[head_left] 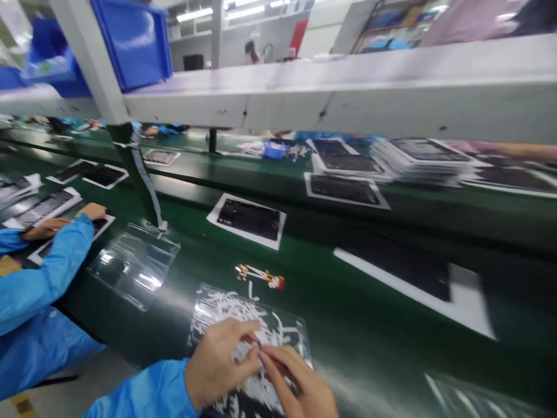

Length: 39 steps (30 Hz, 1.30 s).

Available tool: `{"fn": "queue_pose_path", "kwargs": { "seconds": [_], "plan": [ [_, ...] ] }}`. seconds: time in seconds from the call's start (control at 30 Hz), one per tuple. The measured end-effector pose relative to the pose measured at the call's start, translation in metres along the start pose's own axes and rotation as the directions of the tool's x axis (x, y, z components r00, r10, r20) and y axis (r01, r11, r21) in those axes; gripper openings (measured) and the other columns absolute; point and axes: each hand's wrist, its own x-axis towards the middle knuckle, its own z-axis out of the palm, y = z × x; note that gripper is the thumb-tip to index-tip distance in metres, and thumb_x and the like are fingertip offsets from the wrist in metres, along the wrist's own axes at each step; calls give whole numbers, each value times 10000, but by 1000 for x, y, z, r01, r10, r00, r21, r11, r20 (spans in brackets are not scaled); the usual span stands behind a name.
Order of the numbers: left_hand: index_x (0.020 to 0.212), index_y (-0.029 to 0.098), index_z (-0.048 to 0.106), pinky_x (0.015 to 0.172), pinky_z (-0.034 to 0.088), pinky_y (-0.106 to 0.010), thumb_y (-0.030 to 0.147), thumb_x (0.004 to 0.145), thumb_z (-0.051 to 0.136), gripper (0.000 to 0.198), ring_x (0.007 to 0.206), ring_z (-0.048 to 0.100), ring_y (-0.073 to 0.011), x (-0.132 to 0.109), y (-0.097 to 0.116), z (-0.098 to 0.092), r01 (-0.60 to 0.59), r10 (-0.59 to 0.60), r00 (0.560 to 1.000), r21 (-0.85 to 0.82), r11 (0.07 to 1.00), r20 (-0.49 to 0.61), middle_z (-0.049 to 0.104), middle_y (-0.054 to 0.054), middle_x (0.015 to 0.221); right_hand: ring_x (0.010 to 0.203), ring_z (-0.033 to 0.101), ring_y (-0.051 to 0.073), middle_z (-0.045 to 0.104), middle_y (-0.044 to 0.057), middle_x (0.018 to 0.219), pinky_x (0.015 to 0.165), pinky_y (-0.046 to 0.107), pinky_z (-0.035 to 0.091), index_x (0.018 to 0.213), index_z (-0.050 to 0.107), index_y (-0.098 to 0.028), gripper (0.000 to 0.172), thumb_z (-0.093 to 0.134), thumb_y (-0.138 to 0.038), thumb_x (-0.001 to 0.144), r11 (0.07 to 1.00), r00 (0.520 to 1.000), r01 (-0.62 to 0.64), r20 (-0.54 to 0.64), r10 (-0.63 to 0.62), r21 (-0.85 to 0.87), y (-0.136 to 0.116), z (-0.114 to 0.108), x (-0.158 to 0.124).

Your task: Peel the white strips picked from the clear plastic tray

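Observation:
My left hand (pixel 224 360) and my right hand (pixel 300 380) meet at the fingertips, both pinched closed. Whatever sits between the fingers is too small to make out. Below them is a clear plastic tray (pixel 300 328) holding many white paper-like strips (pixel 226 305). Just beyond the tray, a small cluster of orange and white flexible pieces (pixel 261 276) lies on the green bench (pixel 187 325). Farther back rests a black flat panel (pixel 248 219) on a white sheet.
An empty-looking clear tray (pixel 134 264) lies to the left, beside a co-worker's blue sleeve (pixel 65 273). A larger black panel (pixel 404 270) is at right. Stacked panels (pixel 418 159) stand behind. A white shelf (pixel 331 81) with a blue bin (pixel 134 43) crosses overhead.

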Motion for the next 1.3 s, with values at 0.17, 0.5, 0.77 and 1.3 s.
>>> {"fn": "queue_pose_path", "kwargs": {
  "seconds": [0.17, 0.5, 0.77, 1.3],
  "plan": [
    [1253, 221, 581, 816, 587, -336, 73, 913, 572, 371, 835, 721, -197, -3, -1, -4, -35, 32, 998, 39, 999, 60, 747, -40, 924, 748, 704, 185, 744, 47, 831, 699, 229, 553, 890, 770, -226, 192, 632, -332, 972, 997, 997, -79, 3, 79, 13, -18, 6, -7],
    [1318, 247, 533, 855, 591, -290, 73, 879, 581, 474, 807, 719, -142, 7, 7, -10, 158, -111, 967, -195, 968, 231, 722, 27, 872, 615, 563, 145, 633, 15, 766, 579, 247, 475, 854, 753, -191, 282, 701, -463, 907, 899, 940, -339, 58, 336, 279, -11, -2, -12],
    [1321, 248, 535, 880, 585, -288, 112, 923, 614, 428, 822, 719, -142, 2, 2, -8, 89, -75, 989, -104, 991, 131, 734, 17, 908, 707, 601, 179, 642, 19, 783, 655, 273, 477, 886, 748, -209, 182, 666, -362, 940, 933, 953, -301, 31, 301, 196, -18, 2, -14],
    [1073, 243, 387, 765, 537, -273, 65, 861, 561, 327, 761, 627, -134, 6, -16, -17, 474, -364, 872, -373, 798, 327, 612, 43, 818, 589, 529, 129, 569, -25, 687, 582, 245, 449, 818, 661, -192, 342, 678, -522, 905, 797, 883, -469, 202, 424, 380, -15, -6, -9]
  ]
}}
